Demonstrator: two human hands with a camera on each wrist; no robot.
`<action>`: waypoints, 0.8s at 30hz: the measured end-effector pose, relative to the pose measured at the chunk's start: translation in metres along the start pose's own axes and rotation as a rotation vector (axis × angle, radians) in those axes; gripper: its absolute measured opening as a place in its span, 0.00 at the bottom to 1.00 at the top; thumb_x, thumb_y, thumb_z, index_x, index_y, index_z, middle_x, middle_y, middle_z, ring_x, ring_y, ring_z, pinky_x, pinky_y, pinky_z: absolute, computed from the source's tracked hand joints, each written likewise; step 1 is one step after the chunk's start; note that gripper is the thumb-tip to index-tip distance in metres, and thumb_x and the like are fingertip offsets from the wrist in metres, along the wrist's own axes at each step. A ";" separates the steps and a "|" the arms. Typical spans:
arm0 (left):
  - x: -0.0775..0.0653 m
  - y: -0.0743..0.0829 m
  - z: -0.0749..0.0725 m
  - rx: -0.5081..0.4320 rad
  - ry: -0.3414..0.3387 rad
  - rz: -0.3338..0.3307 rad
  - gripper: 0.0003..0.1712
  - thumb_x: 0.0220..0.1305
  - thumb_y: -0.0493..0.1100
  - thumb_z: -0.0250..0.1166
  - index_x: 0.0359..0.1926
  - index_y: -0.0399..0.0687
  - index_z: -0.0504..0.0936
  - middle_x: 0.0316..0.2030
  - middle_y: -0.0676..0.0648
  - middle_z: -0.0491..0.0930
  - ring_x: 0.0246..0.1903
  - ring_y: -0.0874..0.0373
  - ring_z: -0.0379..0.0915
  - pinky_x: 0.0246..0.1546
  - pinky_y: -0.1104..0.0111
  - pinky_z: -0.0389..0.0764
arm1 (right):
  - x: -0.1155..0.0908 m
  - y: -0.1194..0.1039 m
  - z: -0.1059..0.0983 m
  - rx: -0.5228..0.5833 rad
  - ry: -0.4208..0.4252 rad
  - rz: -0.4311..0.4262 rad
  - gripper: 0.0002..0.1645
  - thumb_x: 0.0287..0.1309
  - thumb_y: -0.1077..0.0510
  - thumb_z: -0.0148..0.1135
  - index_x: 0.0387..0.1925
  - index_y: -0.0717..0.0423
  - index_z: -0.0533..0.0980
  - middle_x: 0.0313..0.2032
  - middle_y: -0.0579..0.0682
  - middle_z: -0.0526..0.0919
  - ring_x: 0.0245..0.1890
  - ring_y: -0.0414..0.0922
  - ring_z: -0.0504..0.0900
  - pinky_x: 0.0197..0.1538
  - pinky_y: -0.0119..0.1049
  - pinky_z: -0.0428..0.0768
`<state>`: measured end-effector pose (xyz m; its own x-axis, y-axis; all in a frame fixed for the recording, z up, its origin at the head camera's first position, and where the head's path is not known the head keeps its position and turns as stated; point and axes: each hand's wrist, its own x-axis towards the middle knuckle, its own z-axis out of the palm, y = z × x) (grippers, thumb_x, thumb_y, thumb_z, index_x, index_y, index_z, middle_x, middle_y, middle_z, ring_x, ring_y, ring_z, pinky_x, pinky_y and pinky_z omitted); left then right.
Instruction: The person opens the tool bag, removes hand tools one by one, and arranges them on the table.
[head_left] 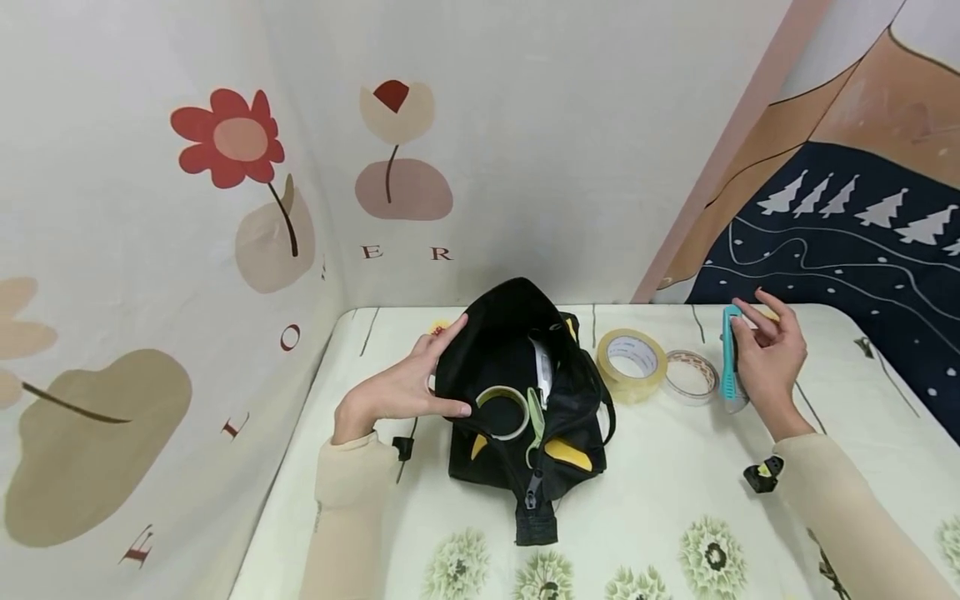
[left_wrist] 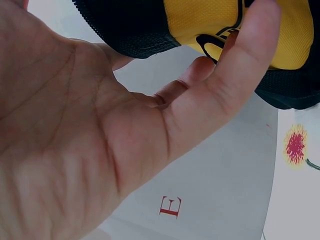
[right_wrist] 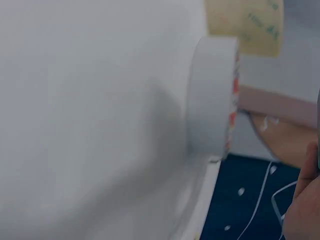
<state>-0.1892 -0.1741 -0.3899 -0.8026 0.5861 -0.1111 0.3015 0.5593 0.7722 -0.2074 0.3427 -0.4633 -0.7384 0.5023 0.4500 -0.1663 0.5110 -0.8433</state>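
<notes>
The cutter [head_left: 730, 354] is at the right side of the table [head_left: 420, 517], just beside the narrow roll [head_left: 686, 397]; whether it touches the cloth I cannot tell. The right hand [head_left: 772, 367] pinches it between thumb and fingers, with at least one finger lifted clear. The left hand [head_left: 401, 383] is spread wide around the rim of the black bag [head_left: 480, 471], thumb inside the mouth and fingers outside, holding it open. In the left wrist view, a finger lies against the bag's yellow panel [left_wrist: 200, 20]. Inside the bag sit a tape ring [head_left: 486, 396] and a white item [head_left: 542, 371], with a green strip [head_left: 536, 421] near them. Between bag and cutter, the clear tape [head_left: 632, 389] stands just beside the narrow roll.
</notes>
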 end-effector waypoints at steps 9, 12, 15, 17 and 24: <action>0.001 -0.002 0.001 -0.009 -0.004 -0.006 0.73 0.66 0.50 0.82 0.93 0.62 0.36 0.80 0.29 0.52 0.78 0.33 0.58 0.74 0.35 0.67 | 0.003 0.020 -0.009 -0.090 -0.023 0.014 0.29 0.80 0.66 0.64 0.77 0.53 0.74 0.64 0.50 0.88 0.43 0.18 0.77 0.50 0.19 0.72; 0.000 -0.002 0.001 -0.012 -0.005 -0.015 0.73 0.66 0.50 0.82 0.92 0.64 0.36 0.80 0.30 0.52 0.78 0.34 0.58 0.75 0.36 0.66 | 0.003 0.024 -0.011 -0.101 -0.024 0.010 0.29 0.79 0.67 0.64 0.76 0.54 0.74 0.63 0.50 0.88 0.43 0.19 0.77 0.49 0.18 0.72; 0.000 -0.001 0.001 -0.011 -0.004 -0.017 0.74 0.65 0.50 0.82 0.92 0.65 0.36 0.80 0.30 0.53 0.78 0.33 0.57 0.75 0.36 0.66 | 0.003 0.027 -0.012 -0.119 -0.039 0.017 0.29 0.79 0.67 0.64 0.76 0.55 0.74 0.63 0.53 0.88 0.45 0.16 0.76 0.50 0.17 0.72; 0.000 -0.001 0.001 -0.011 -0.004 -0.015 0.74 0.65 0.50 0.82 0.92 0.64 0.36 0.80 0.30 0.52 0.78 0.33 0.58 0.75 0.35 0.66 | 0.003 0.030 -0.012 -0.143 -0.057 0.033 0.30 0.79 0.67 0.64 0.77 0.55 0.73 0.64 0.54 0.87 0.46 0.15 0.74 0.50 0.16 0.72; 0.000 0.000 0.000 -0.012 -0.006 -0.005 0.73 0.66 0.50 0.82 0.92 0.63 0.36 0.79 0.30 0.53 0.78 0.33 0.58 0.74 0.35 0.67 | 0.003 0.037 -0.013 -0.227 -0.123 0.086 0.31 0.80 0.65 0.64 0.79 0.55 0.71 0.65 0.61 0.85 0.38 0.14 0.72 0.46 0.15 0.70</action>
<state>-0.1893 -0.1740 -0.3902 -0.8010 0.5868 -0.1183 0.2914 0.5550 0.7792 -0.2073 0.3724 -0.4895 -0.8195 0.4691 0.3292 0.0404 0.6203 -0.7833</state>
